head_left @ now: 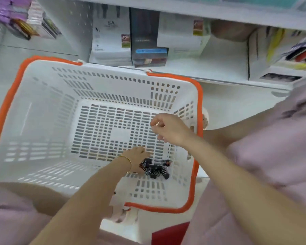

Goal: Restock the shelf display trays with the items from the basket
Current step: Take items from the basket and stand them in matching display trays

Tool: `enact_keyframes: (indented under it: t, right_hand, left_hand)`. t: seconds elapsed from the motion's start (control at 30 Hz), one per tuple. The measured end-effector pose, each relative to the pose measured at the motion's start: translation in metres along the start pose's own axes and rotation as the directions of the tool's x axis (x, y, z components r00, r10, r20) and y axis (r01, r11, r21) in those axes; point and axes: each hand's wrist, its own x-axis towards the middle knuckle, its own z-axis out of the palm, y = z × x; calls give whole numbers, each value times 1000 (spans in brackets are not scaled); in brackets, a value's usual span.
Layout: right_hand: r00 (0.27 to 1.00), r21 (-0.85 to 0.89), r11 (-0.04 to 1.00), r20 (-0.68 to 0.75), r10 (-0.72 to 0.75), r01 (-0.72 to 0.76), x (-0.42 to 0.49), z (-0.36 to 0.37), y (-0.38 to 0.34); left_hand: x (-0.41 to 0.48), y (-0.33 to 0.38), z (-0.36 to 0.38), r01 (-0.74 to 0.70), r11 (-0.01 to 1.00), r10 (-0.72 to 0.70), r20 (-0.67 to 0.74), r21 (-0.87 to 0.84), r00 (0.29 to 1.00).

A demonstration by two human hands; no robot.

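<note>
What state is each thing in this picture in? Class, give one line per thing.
Basket: upright, almost empty, orange handles folded down.
Black items: piled in one corner of the basket floor.
Left hand: inside the basket, at the pile; grip unclear.
Right hand: above the basket floor, fingers curled; contents unclear.
Boxes: standing on the shelf.

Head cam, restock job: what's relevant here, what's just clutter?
Job: white basket; small black items in its near right corner; left hand by them; right hand over the basket.
Clutter: boxed goods on the shelf; red thing at bottom edge.
</note>
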Motion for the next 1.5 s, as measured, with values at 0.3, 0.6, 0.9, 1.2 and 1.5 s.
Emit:
enact_keyframes:
  t: [0.3,0.6,0.9,1.2,1.5]
  right_hand:
    - [999,6,999,-18,50,-50,6,7,9]
    - [999,7,999,-5,33,-33,6,14,2]
    - [999,6,999,9,40,-40,1,15,-3]
    - [999,11,999,-8,32,-32,-4,12,-5]
    - [992,88,996,-125,7,4,-4,-8,-14]
  left_hand:
    - [24,4,13,-48,992,54,-45,115,998]
    - [20,14,9,12,991,-3,73,-131,997]
    - [15,18,8,42,982,-15,146,-182,989]
    - [5,24,7,80,924,-46,99,-375,994]
    - [-35,2,-32,141,557,-230,11,-819,973]
